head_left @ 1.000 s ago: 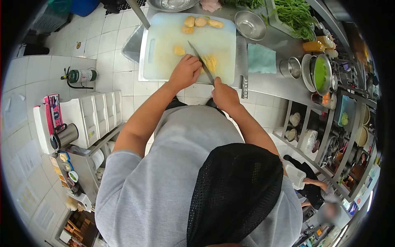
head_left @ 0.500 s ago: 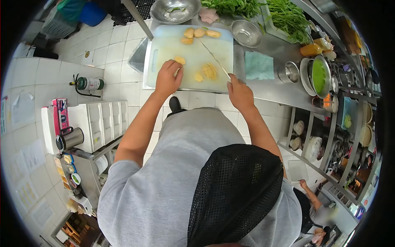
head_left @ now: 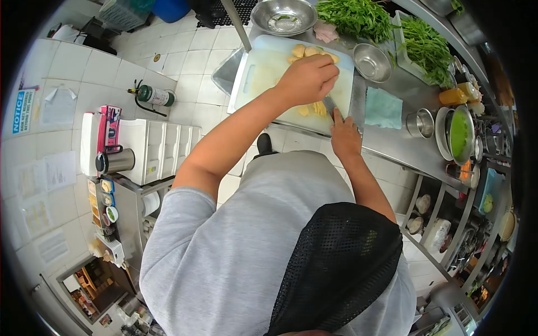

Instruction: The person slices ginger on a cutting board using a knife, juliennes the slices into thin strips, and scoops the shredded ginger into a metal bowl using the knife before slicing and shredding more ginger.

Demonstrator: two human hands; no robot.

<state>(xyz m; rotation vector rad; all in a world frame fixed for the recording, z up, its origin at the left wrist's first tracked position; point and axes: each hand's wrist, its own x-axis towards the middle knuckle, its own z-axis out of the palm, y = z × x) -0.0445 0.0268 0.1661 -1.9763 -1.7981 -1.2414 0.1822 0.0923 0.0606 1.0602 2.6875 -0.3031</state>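
Observation:
My right hand (head_left: 346, 136) is closed round the handle of a knife (head_left: 330, 104) at the near right edge of the white cutting board (head_left: 259, 75). Its blade points away from me, beside a small pile of thin yellow cut pieces (head_left: 319, 108). A separate yellow slice (head_left: 303, 111) lies left of that pile. Over the board, my left hand (head_left: 308, 80) has its fingers curled together; whatever they hold, if anything, is hidden. Just beyond it are several peeled yellow chunks (head_left: 298, 51), perhaps ginger or potato, partly covered by the hand.
Behind the board stands a metal colander (head_left: 283, 17). To its right are leafy greens (head_left: 356, 18), a metal bowl (head_left: 372, 63) and a tray of green stems (head_left: 426, 47). A green cloth (head_left: 383, 107), a small metal pot (head_left: 420, 122) and a bowl of green liquid (head_left: 460, 134) line the counter.
My left hand has moved right and away from me, from the board's near left towards the peeled chunks. The knife blade has come down beside the cut pile. The camera view has shifted.

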